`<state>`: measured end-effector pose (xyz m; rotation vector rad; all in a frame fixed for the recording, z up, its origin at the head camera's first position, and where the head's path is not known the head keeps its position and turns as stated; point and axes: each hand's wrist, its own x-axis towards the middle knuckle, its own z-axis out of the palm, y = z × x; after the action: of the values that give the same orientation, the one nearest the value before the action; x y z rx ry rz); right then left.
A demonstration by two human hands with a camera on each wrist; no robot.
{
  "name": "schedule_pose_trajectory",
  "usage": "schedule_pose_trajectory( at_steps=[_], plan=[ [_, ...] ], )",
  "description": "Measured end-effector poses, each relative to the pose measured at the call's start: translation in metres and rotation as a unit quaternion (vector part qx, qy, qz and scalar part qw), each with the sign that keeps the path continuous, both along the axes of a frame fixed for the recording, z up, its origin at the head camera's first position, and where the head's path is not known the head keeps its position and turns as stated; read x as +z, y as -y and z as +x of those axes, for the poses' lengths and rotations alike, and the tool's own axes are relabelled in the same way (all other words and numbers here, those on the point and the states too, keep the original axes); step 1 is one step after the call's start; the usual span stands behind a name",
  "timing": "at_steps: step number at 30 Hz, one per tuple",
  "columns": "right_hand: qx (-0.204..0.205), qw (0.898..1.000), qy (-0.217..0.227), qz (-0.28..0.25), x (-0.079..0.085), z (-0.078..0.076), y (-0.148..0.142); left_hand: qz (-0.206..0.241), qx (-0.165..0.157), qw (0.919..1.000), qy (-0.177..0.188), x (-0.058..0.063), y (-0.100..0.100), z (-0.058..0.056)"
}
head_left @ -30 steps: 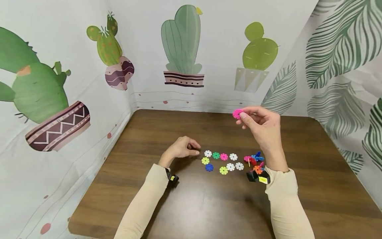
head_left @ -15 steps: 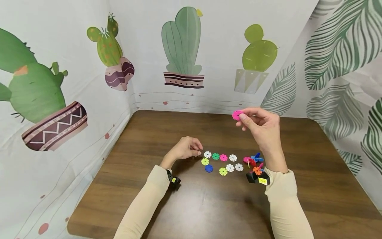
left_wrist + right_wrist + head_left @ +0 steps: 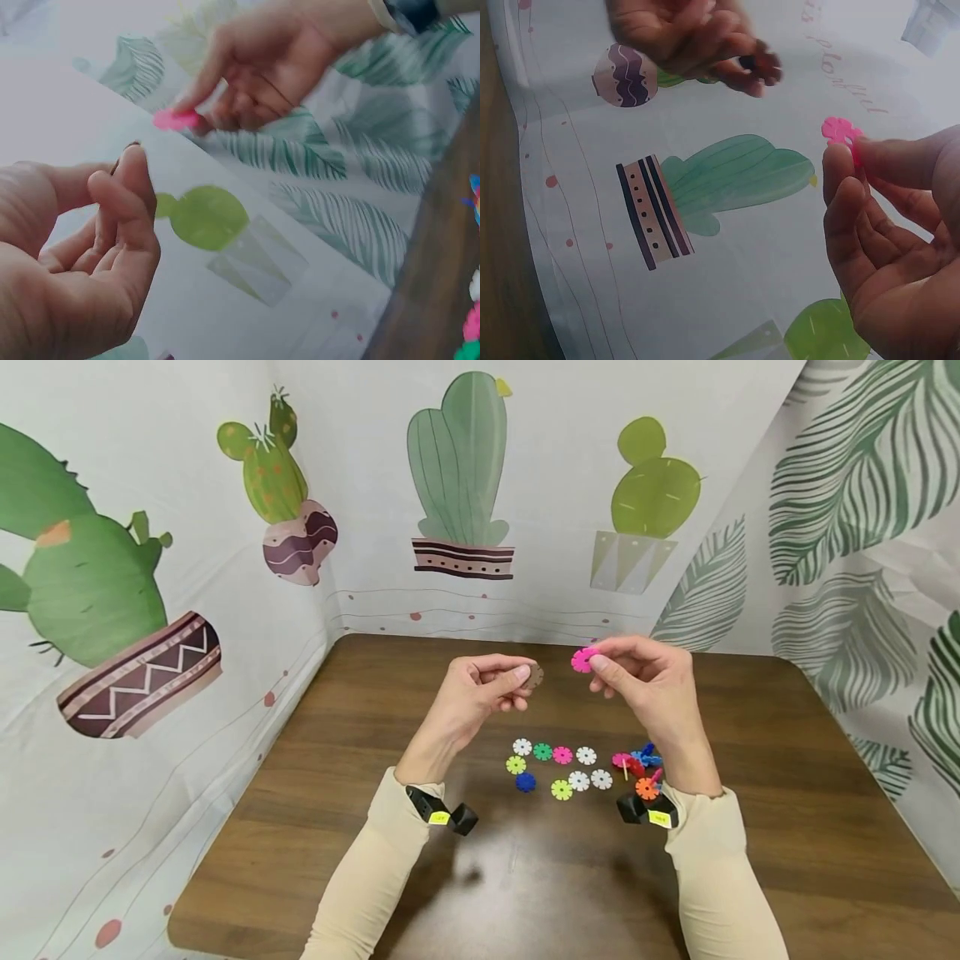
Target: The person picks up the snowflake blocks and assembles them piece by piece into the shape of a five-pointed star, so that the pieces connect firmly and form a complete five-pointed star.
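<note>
Two raised discs: I have a brown disc [image 3: 536, 677] and a pink disc [image 3: 582, 661] up above the desk [image 3: 525, 877], near each other with a gap between them.
Left grip: my left hand [image 3: 472, 702] pinches the brown disc between thumb and forefinger; the fingertips cover part of it.
Right grip: my right hand [image 3: 656, 689] is clamped on the pink disc the same way, leaving much of its notched rim exposed.
Step in hand: I judge this to be the lining-up stage, probably for slotting one disc into the other; they are not yet joined.
Next move: it calls, I think, for turning the discs so that notch faces notch and their planes cross, then closing the gap with a gentle push.
Risk: a small twist in either pinch could make the notches miss.
Left arm pose: the forearm slants in from the near side, the thumb pointing toward the other hand.
Right arm pose: it roughly mirrors the left, wrist raised, fingers aimed inward.
Loose discs [image 3: 542, 751]: nine lie flat on the desk between my forearms, in mixed colours.
Coloured cluster [image 3: 637, 766]: it sits just beside my right wrist in the head view, some pieces tilted; I cannot tell which are joined.
</note>
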<state>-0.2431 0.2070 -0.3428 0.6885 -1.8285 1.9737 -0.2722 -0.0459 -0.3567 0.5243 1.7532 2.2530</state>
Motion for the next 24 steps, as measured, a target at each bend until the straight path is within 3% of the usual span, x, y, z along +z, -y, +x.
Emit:
schedule_pose_trajectory(
  at_steps=[5, 13, 24],
  plan=[
    [0.012, 0.999, -0.010, 0.029, -0.003, 0.002, 0.005, 0.025, 0.006, 0.9996, -0.009, 0.008, -0.007, 0.005],
    [0.007, 0.998, 0.002, 0.063, -0.004, 0.003, 0.012, 0.002, -0.010, 0.9996, -0.027, 0.011, -0.009, 0.011],
    [0.045, 0.996, -0.014, 0.081, -0.008, -0.001, 0.014, -0.021, -0.061, 0.9970, -0.043, 0.010, -0.005, 0.007]
  ],
)
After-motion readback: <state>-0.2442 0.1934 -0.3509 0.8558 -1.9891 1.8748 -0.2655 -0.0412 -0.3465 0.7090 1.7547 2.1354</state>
